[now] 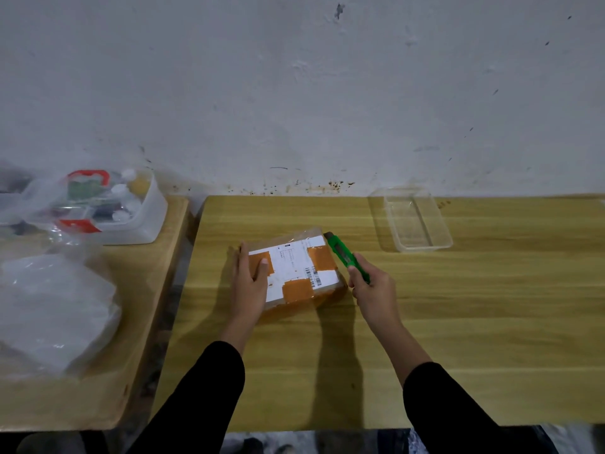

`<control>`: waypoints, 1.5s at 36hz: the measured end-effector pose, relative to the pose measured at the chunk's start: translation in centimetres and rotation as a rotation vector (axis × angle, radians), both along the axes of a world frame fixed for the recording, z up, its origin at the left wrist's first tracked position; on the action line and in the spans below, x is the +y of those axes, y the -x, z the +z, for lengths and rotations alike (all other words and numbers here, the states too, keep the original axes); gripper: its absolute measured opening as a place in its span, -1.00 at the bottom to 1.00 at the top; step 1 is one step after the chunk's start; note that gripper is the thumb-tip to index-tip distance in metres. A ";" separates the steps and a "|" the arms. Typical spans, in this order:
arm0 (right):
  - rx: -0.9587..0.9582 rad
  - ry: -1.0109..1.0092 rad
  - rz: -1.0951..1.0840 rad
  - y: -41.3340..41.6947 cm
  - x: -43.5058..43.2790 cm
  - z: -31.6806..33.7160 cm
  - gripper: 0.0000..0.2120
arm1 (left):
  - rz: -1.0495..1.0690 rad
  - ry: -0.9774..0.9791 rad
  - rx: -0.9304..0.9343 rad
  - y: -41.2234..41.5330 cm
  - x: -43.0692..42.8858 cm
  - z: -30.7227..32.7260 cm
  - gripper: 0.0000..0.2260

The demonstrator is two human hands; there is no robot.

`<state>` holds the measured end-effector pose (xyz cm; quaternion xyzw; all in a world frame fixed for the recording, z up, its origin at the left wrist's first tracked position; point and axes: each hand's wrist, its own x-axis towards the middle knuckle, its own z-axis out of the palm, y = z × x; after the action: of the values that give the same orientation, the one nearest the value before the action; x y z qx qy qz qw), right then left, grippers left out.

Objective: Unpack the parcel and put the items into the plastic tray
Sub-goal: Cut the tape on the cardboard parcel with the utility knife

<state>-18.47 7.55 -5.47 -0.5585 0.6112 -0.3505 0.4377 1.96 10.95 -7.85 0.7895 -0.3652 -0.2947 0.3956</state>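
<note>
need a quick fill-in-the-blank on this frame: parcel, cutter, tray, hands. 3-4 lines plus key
1. The right hand grips a ____ cutter.
2. The left hand lies flat on the ____.
3. The clear tray holds ____.
4. The cutter's tip is at the parcel's far ____ corner.

Missing words: green; parcel; nothing; right

Orange-brown parcel [296,273] with white label and black barcode, bright green utility knife [345,253], clear plastic tray [415,219] far right, yellow wood-grain table [458,322], black sleeves [209,388], speckled grey-white wall [294,93], red-clipped translucent box [114,208] far left
</note>
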 end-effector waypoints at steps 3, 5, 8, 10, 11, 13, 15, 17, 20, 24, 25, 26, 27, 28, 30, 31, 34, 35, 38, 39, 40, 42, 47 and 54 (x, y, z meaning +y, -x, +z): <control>0.020 0.018 0.003 0.2 0.1 0.2 -0.64 | -0.001 0.001 0.029 -0.1 -0.1 0.0 -0.49; 0.022 0.034 -0.002 0.3 0.2 0.3 -0.64 | -0.001 0.002 0.039 0.0 -0.1 0.0 -0.49; 0.031 0.042 0.011 0.4 0.2 0.4 -0.64 | 0.001 -0.008 0.038 0.0 -0.1 0.0 -0.49; 0.040 0.048 0.035 0.3 0.1 0.5 -0.64 | 0.004 -0.018 0.037 0.0 -0.1 0.1 -0.48; 0.040 0.050 0.038 0.3 0.1 0.5 -0.64 | 0.004 -0.020 0.044 0.0 -0.1 0.1 -0.48; 0.042 0.053 0.040 0.4 0.0 0.4 -0.65 | 0.004 -0.018 0.060 0.0 -0.2 0.1 -0.48; 0.052 0.058 0.043 0.5 -0.1 0.5 -0.66 | 0.006 -0.012 0.068 0.0 -0.2 0.1 -0.48; 0.062 0.066 0.046 0.5 -0.2 0.7 -0.67 | 0.008 -0.011 0.064 0.0 -0.2 0.1 -0.49; 0.096 0.062 0.051 0.6 -0.8 1.1 -0.67 | 0.011 -0.008 0.061 0.1 -0.2 0.2 -0.49; 0.132 0.027 0.084 1.0 -2.0 1.7 -0.70 | 0.034 0.004 0.060 0.4 -0.2 0.2 -0.49; 0.136 0.021 0.093 1.1 -2.3 1.9 -0.71 | 0.041 0.004 0.054 0.5 -0.2 0.2 -0.49; 0.138 0.016 0.099 1.2 -2.6 2.0 -0.71 | 0.048 0.004 0.047 0.5 -0.2 0.3 -0.49; 0.141 0.011 0.102 1.4 -2.8 2.1 -0.71 | 0.053 0.004 0.042 0.6 -0.2 0.3 -0.49; 0.146 0.006 0.102 1.5 -3.0 2.2 -0.71 | 0.059 0.004 0.039 0.6 -0.2 0.3 -0.50; 0.155 0.007 0.105 1.8 -3.0 2.3 -0.71 | 0.073 0.006 0.030 0.7 -0.3 0.2 -0.50; 0.159 0.014 0.110 1.9 -2.9 2.3 -0.71 | 0.081 0.006 0.027 0.8 -0.3 0.3 -0.50; 0.178 0.034 0.122 2.1 -2.4 2.3 -0.71 | 0.101 0.020 0.039 0.9 -0.4 0.3 -0.51; 0.187 0.034 0.118 2.3 -2.2 2.2 -0.71 | 0.104 0.023 0.039 1.0 -0.4 0.3 -0.51; 0.224 0.038 0.120 3.1 -1.3 2.0 -0.70 | 0.108 0.030 0.033 1.0 -0.4 0.2 -0.51; 0.234 0.044 0.124 3.4 -1.0 2.0 -0.71 | 0.111 0.031 0.033 1.1 -0.4 0.2 -0.51; 0.241 0.052 0.128 3.7 -0.6 2.0 -0.71 | 0.116 0.030 0.033 1.1 -0.4 0.2 -0.51; 0.250 0.067 0.139 4.0 0.1 2.0 -0.71 | 0.123 0.023 0.035 1.1 -0.4 0.2 -0.51; 0.259 0.068 0.147 4.8 1.5 2.0 -0.71 | 0.128 -0.004 0.068 1.1 -0.5 0.3 -0.50; 0.133 0.028 0.048 6.9 3.4 2.0 -0.72 | 0.160 -0.016 0.011 1.8 -0.4 0.8 -0.50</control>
<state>-25.39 10.98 -3.43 -0.6012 0.6205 -0.3107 0.3964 0.16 10.55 -7.10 0.8176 -0.2965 -0.2693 0.4136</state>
